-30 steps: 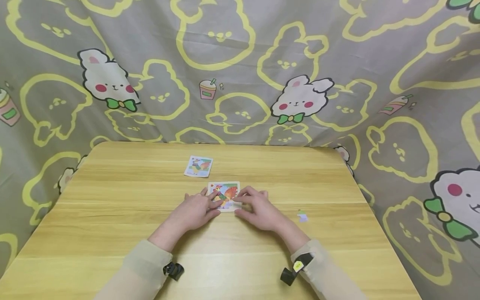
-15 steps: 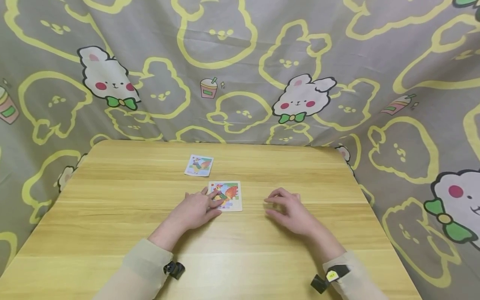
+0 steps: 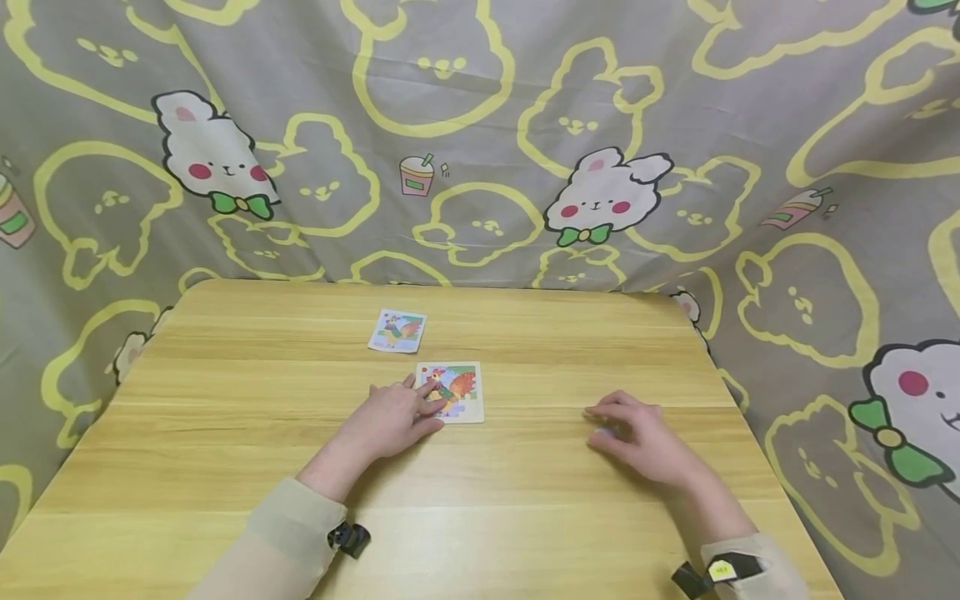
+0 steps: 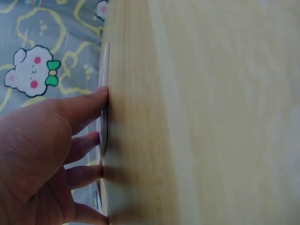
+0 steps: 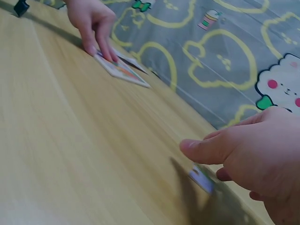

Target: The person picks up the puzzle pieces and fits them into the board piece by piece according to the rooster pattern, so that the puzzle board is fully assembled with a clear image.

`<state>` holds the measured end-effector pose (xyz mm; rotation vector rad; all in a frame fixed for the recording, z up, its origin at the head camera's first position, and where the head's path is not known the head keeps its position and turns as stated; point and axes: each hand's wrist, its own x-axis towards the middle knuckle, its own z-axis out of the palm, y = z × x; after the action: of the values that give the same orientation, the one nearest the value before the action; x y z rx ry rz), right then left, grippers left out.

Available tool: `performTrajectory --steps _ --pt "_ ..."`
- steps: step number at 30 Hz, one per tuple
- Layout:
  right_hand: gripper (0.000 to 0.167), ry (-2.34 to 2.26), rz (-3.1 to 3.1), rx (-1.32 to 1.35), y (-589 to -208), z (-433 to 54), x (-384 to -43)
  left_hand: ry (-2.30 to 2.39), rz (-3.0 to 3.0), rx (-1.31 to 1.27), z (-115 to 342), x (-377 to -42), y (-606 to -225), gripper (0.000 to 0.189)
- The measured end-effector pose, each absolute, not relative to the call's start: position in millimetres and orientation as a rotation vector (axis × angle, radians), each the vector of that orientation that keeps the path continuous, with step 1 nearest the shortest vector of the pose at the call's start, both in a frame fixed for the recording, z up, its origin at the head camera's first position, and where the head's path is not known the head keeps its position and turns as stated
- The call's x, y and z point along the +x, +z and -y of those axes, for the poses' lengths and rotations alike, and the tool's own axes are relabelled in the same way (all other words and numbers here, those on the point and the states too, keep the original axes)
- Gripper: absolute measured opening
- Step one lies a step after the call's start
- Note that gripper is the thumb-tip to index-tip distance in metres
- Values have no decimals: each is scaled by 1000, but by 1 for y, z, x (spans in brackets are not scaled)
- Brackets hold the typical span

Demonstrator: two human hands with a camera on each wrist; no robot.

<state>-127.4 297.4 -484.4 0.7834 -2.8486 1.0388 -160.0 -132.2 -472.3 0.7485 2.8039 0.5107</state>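
Note:
A small square puzzle board (image 3: 463,392) with a rooster picture lies at the middle of the wooden table (image 3: 225,400). My left hand (image 3: 416,407) rests on its left part with straight fingers pressing down; the left wrist view shows those fingertips (image 4: 101,96) against the board's edge (image 4: 105,70). My right hand (image 3: 618,425) hovers low over the table to the right, right over a small loose puzzle piece (image 5: 201,179). The piece lies flat under the thumb (image 5: 206,147) and loosely curled fingers, not held. From the right wrist view the board (image 5: 124,71) and left hand (image 5: 93,23) are far off.
A small picture card (image 3: 397,330) with the same rooster lies beyond the board, toward the table's far edge. A grey curtain (image 3: 480,125) with rabbit prints hangs behind and around the table. The table's right edge is close to my right hand.
My right hand left the puzzle board and moved right across the table to the loose piece. The left hand and the board stayed put.

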Motion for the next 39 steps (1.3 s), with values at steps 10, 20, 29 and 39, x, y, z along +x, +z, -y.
performTrajectory --steps 10,20,29,39 --pt "42 997 2921 714 -489 -321 -122 499 -2804 750 132 -160 -473 38" --pt "25 1058 2991 616 -490 -322 -123 477 -2809 753 131 -159 -472 39" --pt "27 1140 2960 598 -491 -318 -125 481 -2806 741 130 -159 -471 39" --pt "30 1225 2849 665 -495 -314 -122 480 -2794 718 128 -160 -468 39"
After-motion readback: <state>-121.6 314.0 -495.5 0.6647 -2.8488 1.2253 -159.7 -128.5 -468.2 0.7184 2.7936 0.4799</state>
